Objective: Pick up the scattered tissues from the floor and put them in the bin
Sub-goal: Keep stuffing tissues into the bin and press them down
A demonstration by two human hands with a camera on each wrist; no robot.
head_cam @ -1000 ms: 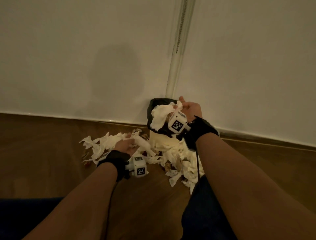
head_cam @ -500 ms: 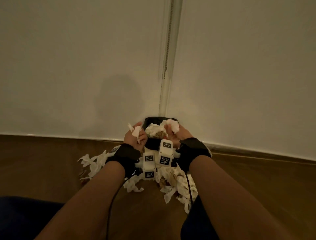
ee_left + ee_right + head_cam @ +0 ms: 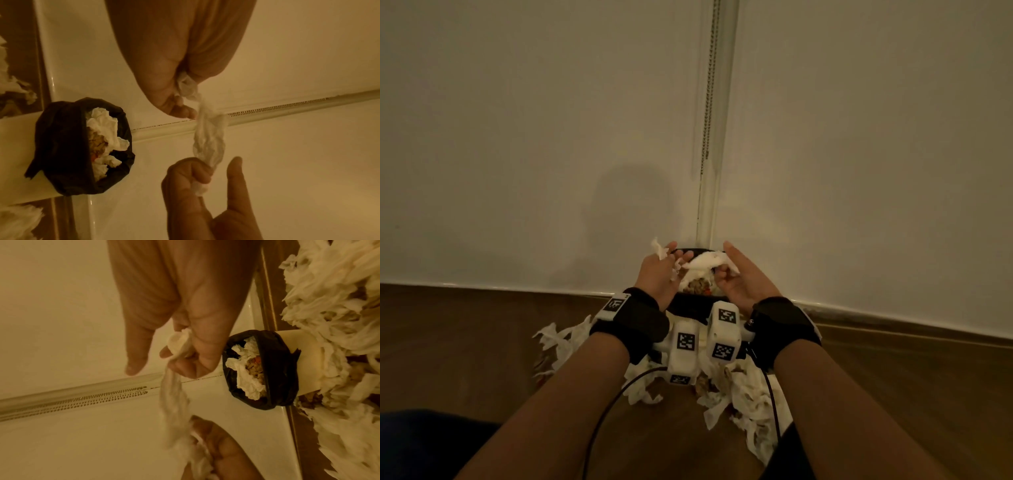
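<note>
A small cream bin with a black liner (image 3: 690,306) stands against the wall, filled with crumpled white tissues and brownish scraps (image 3: 107,129). Both hands hover just above its mouth. My left hand (image 3: 671,260) pinches one end of a twisted white tissue (image 3: 705,262). My right hand (image 3: 726,270) grips the other end, its thumb pointing up. In the left wrist view the tissue strand (image 3: 209,134) stretches between the two hands beside the bin (image 3: 68,146). In the right wrist view the right hand's fingers (image 3: 185,356) curl round the tissue (image 3: 180,342).
Several torn white tissues (image 3: 743,404) lie heaped on the brown wooden floor (image 3: 465,342) around the bin's base, with more to the left (image 3: 561,342). A white wall with a vertical strip and bead chain (image 3: 709,102) rises directly behind the bin. My dark-clothed knees frame the bottom.
My left hand has lifted off the floor pile with a tissue and come up to the bin. Both hands now hold one tissue stretched between them above the bin's mouth.
</note>
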